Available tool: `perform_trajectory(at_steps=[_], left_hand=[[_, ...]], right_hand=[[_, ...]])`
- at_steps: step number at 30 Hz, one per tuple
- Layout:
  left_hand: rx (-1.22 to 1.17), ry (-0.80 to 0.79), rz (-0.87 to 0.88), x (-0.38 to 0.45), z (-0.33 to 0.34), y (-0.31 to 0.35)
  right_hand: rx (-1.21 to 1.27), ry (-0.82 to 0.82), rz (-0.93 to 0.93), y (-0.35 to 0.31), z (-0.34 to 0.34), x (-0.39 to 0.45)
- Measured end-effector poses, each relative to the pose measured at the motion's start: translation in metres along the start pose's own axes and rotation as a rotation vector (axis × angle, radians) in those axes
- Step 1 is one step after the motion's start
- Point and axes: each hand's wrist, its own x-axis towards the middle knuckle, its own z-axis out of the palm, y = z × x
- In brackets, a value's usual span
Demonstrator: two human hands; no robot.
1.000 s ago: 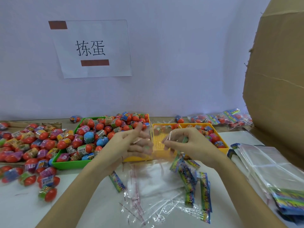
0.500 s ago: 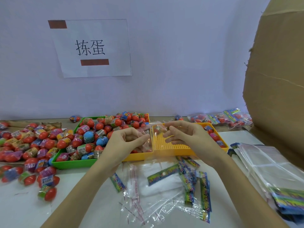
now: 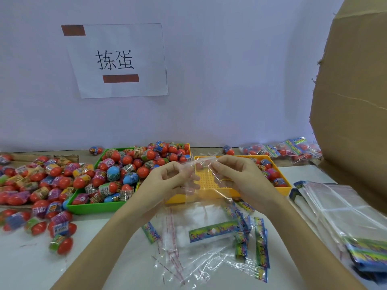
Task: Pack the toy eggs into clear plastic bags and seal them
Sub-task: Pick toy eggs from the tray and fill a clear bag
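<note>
Both my hands hold one clear plastic bag (image 3: pixel 206 185) above the near edge of the yellow tray (image 3: pixel 211 177). My left hand (image 3: pixel 167 181) pinches its left top corner and my right hand (image 3: pixel 238 178) pinches the right top corner. The bag hangs down, empty as far as I can tell. Red toy eggs with coloured wrappers fill the green tray (image 3: pixel 92 206), with a blue egg (image 3: pixel 113 173) among them. A few eggs (image 3: pixel 272 174) lie in the right end of the yellow tray.
Loose eggs (image 3: pixel 35 185) cover the table at left. Empty clear bags and printed header cards (image 3: pixel 211 230) lie before me. A stack of bags (image 3: pixel 339 208) sits at right, packed bags (image 3: pixel 278 150) at the back, a cardboard box (image 3: pixel 354 101) at far right.
Both hands rose from just above the table to over the yellow tray. A bag with its printed card now lies flat on the table, and my hands hold a clear bag by its top.
</note>
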Motion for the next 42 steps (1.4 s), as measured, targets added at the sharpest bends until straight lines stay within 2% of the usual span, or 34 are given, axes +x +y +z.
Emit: perform_trajectory(at_steps=[2,6,8,10,12,13,14,16,18,21,26,33,37,42], left_hand=[[-0.084,-0.034,-0.021,-0.001,0.002,0.002],[0.010,-0.017,-0.051,-0.004,0.009,0.000],[0.039,0.048,-0.016,-0.004,0.012,-0.002],[0.125,0.096,0.027,-0.004,0.013,-0.004],[0.182,0.105,0.046,-0.005,0.012,-0.005],[0.198,0.096,0.046,-0.005,0.012,-0.005],[0.213,0.084,0.044,-0.005,0.013,-0.005],[0.241,0.054,0.042,-0.006,0.015,-0.005],[0.246,0.018,0.057,-0.005,0.016,-0.006],[0.251,-0.020,0.094,-0.006,0.017,-0.006],[0.253,-0.024,0.098,-0.005,0.018,-0.008],[0.397,0.033,0.121,-0.005,0.015,-0.009],[0.380,0.045,0.109,-0.006,0.016,-0.008],[0.327,0.008,0.074,-0.006,0.018,-0.006]], right_hand=[[0.047,0.043,-0.024,0.000,0.001,0.000],[0.086,0.081,-0.056,-0.001,0.003,-0.001],[-0.043,0.155,-0.085,-0.001,0.007,-0.001],[-0.247,0.334,-0.168,0.000,0.011,0.000],[-0.386,0.478,-0.338,-0.003,0.016,-0.002],[-0.440,0.500,-0.434,-0.005,0.018,-0.003],[-0.488,0.484,-0.510,-0.007,0.019,-0.005],[-0.531,0.350,-0.560,-0.010,0.021,-0.007],[-0.601,0.199,-0.522,-0.008,0.026,-0.009],[-0.804,0.077,-0.464,-0.002,0.032,-0.010],[-0.828,0.118,-0.448,-0.004,0.029,-0.010],[-0.744,0.088,-0.263,-0.006,0.024,-0.011],[-0.732,0.089,-0.161,-0.004,0.021,-0.009],[-0.701,-0.026,-0.080,-0.003,0.012,-0.008]])
